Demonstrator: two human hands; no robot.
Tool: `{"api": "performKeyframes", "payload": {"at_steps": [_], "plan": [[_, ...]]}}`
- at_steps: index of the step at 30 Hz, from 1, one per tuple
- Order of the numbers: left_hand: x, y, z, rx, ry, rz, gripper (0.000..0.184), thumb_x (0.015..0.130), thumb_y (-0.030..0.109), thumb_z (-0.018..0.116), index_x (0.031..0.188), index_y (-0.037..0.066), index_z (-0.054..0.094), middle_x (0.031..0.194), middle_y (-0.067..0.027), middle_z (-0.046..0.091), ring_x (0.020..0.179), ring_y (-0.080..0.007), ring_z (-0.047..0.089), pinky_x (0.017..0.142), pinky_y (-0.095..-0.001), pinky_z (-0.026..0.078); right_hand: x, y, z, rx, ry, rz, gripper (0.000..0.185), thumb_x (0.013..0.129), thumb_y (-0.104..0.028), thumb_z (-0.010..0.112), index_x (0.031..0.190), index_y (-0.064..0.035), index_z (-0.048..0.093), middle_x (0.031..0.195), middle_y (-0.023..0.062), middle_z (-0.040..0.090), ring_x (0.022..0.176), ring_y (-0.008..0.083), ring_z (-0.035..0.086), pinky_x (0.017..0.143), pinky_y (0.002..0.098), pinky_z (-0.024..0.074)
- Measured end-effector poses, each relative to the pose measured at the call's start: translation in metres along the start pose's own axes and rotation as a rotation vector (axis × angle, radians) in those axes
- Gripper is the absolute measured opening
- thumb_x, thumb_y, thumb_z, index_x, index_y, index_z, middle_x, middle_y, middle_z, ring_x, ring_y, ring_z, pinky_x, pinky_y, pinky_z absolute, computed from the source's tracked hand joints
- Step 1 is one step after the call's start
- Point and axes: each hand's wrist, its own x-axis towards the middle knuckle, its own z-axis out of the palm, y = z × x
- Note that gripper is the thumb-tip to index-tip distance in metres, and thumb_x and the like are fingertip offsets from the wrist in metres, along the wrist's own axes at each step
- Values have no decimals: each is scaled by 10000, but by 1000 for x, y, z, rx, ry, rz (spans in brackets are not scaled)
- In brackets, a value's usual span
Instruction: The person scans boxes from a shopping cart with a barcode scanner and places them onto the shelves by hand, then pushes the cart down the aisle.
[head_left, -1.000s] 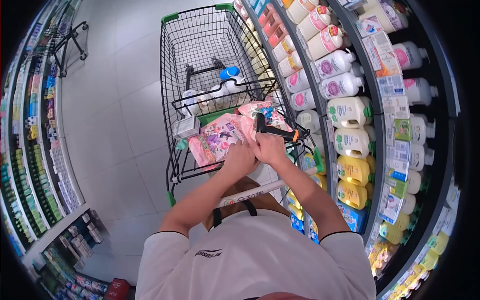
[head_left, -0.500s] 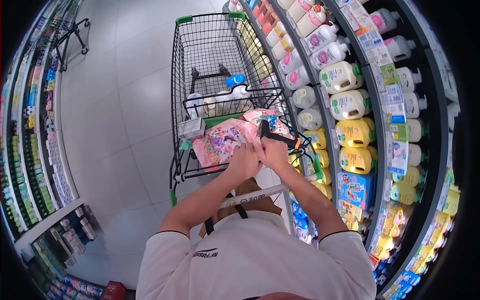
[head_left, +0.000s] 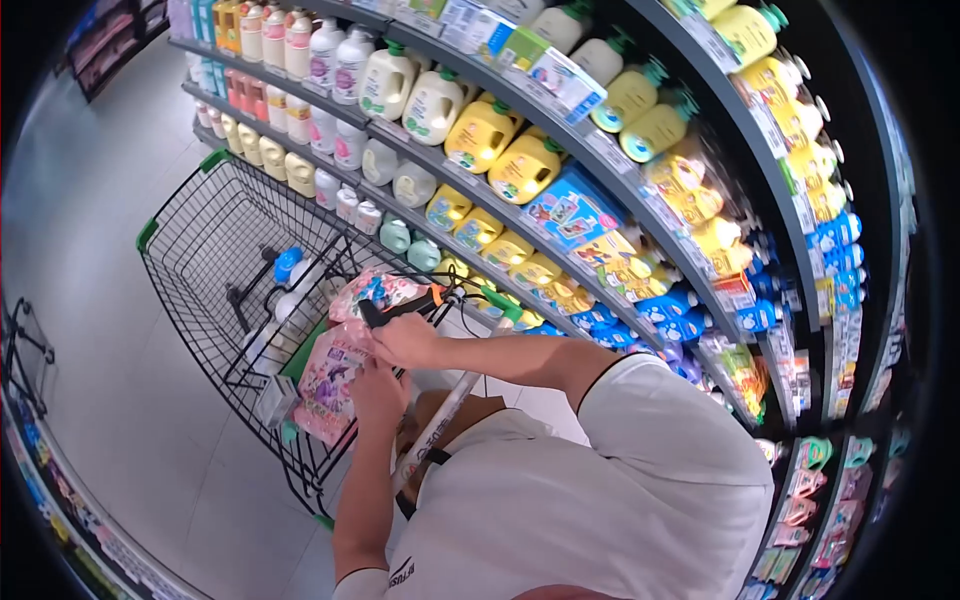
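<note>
In the head view, my left hand [head_left: 380, 388] is closed on the near edge of a pink floral plastic pack [head_left: 335, 385] in the cart's child-seat area. My right hand [head_left: 408, 342] meets it at the same edge, fingers curled and pinching the pack; its fingertips are partly hidden. Just beyond my right hand is a black handle-shaped device with an orange part [head_left: 436, 295], fixed near the cart handle or lying there, I cannot tell. Behind it lies a second pink floral pack [head_left: 375, 290]. A pale box [head_left: 275, 402] sits left of the packs.
The wire shopping cart [head_left: 190, 240] has green corners and a pale push bar [head_left: 440, 425] before my body. White bottles, one with a blue cap [head_left: 288, 264], stand inside. Shelves of yellow jugs [head_left: 525, 165] and other bottles run along the right. Another cart [head_left: 25, 345] is at far left.
My view has turned to the right, so the cart now appears further left and tilted, and more shelving shows. Both hands stay at the pink pack's edge.
</note>
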Motion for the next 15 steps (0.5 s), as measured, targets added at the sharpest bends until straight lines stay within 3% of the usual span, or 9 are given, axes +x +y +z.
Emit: {"api": "performKeyframes", "payload": {"at_steps": [8, 10, 13, 15], "plan": [[-57, 40, 33, 32, -9, -36, 568, 869, 341, 782, 1279, -12, 606, 1136, -203, 676, 1004, -397, 695, 838, -520, 578, -74, 6, 10, -68, 13, -132, 385, 1002, -322, 560, 773, -45, 700, 700, 216, 699, 652, 431, 715, 620, 538, 578], [-73, 56, 41, -9, 14, -48, 530, 858, 330, 782, 1254, 7, 642, 1180, -199, 673, 1023, -399, 692, 834, -526, 579, -91, 16, 26, -229, 90, -228, 219, 888, -235, 634, 748, -81, 703, 668, 178, 696, 597, 362, 723, 527, 496, 566], [-89, 76, 52, -100, -37, -136, 454, 839, 308, 788, 1181, 23, 698, 1198, -195, 678, 1033, -402, 691, 839, -527, 582, -117, 36, 39, -187, 81, -257, 125, 866, -235, 677, 841, -117, 710, 724, 156, 713, 672, 377, 737, 593, 517, 576], [-99, 91, 61, -9, -91, -205, 437, 826, 317, 795, 1140, 26, 711, 1108, -186, 707, 1040, -371, 691, 845, -509, 580, -133, 33, 31, 6, 70, -196, 230, 946, -299, 664, 842, -96, 691, 763, 213, 705, 707, 445, 705, 632, 567, 546]]}}
